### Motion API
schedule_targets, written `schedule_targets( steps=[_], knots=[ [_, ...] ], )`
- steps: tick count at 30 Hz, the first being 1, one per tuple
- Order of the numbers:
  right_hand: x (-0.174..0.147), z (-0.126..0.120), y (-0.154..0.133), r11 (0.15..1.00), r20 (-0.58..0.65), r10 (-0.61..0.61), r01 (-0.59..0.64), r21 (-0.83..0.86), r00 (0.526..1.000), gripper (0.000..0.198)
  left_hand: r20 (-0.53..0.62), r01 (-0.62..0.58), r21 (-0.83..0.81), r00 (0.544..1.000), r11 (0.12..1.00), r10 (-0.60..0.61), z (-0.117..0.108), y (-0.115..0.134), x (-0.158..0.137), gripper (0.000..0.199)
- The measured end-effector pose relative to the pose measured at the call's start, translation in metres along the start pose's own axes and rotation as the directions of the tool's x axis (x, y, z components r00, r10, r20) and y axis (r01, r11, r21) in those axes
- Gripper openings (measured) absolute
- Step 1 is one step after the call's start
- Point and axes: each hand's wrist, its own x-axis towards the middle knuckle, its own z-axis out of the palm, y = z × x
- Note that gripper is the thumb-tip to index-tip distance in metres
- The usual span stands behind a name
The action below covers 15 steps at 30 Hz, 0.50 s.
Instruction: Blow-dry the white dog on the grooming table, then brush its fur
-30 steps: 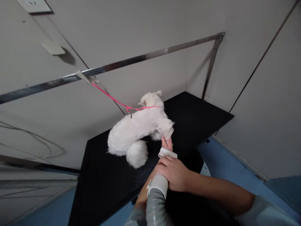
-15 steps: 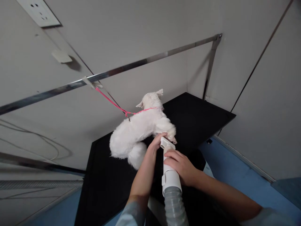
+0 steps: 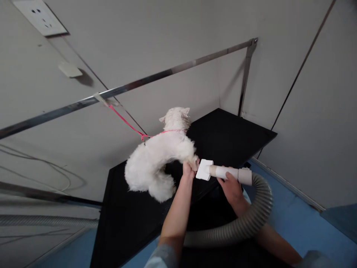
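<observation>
A white dog [image 3: 150,156] stands on the black table [image 3: 220,134], facing away from me, with a pink leash [image 3: 126,122] around its neck and body. My left hand [image 3: 189,170] is closed around its front paw. In my right hand [image 3: 232,188] is a white dryer nozzle [image 3: 227,173] with a wide flat tip, joined to a grey ribbed hose [image 3: 258,212]. The tip points left at the held paw, close to my left fingers. The hose bends round and passes over my right forearm.
A metal rail [image 3: 156,77] crosses above the table, and the leash is tied to it by a pale strap [image 3: 102,99]. Behind stands a grey wall with a socket panel [image 3: 41,18]. Cables [image 3: 41,160] hang at the left. The floor [image 3: 290,212] is blue.
My right hand has swung the nozzle to the right and turned it from pointing away to pointing left. The hose now curves at the right. My left hand and the paw have shifted slightly.
</observation>
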Motion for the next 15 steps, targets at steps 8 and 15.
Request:
schedule_targets(
  steps=[8,15],
  knots=[
    [0.010,-0.008,0.001,0.927,-0.112,0.356,-0.335,0.170,0.928,0.014,0.033,-0.044,-0.055,0.998,0.998,0.046,-0.017,0.015,-0.016,0.023],
    [0.005,-0.002,0.000,0.905,-0.070,0.393,-0.372,0.207,0.917,0.019,0.005,-0.080,-0.016,0.997,0.997,0.080,-0.024,0.024,-0.022,0.020]
  ],
)
